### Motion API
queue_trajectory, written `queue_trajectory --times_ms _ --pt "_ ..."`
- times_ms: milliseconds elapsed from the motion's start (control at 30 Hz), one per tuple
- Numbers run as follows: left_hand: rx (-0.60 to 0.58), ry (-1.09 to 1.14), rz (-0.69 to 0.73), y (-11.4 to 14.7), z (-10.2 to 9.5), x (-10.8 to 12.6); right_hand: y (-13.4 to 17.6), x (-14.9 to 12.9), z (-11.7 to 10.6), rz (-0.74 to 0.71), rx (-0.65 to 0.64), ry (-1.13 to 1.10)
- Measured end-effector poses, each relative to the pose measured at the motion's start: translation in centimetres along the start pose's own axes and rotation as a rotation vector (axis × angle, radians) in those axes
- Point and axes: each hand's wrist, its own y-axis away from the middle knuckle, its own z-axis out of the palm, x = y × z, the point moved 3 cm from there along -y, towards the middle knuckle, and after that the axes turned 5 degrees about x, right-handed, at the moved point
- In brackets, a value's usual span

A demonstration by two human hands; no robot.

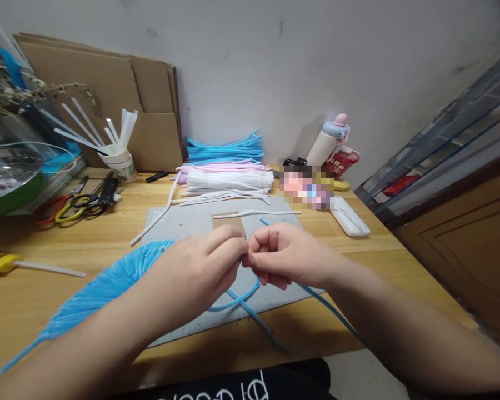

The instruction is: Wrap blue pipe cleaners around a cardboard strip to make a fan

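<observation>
My left hand (210, 258) and my right hand (285, 256) meet fingertip to fingertip above a grey mat (183, 328). Both are closed in a pinch on a blue pipe cleaner (245, 308), which loops and crosses itself below them. Another blue length (331, 308) runs out under my right wrist; whether it is the same piece I cannot tell. Partly behind my left forearm lies a leaf-shaped piece of blue pipe cleaners (104, 280), with a stem pointing to the lower left. The exact spot between the fingertips is mostly hidden.
Behind the mat lie bundles of blue (225, 149), pink (229, 166) and white pipe cleaners (229, 181). Scissors (81, 206) and a cup of white sticks (119, 161) stand left, near a yellow-handled glue gun (0, 264). At right are a bottle (327, 141) and a white case (350, 216).
</observation>
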Motion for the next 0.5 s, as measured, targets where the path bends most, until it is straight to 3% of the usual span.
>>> queue_trajectory --times_ms 267,500 --pt "-0.051 0.250 -0.114 0.09 -0.53 0.01 0.39 -0.48 -0.04 -0.025 -0.011 0.016" --pt "0.016 0.121 -0.079 -0.06 -0.68 -0.43 0.82 -0.74 0.13 -0.042 0.004 0.038"
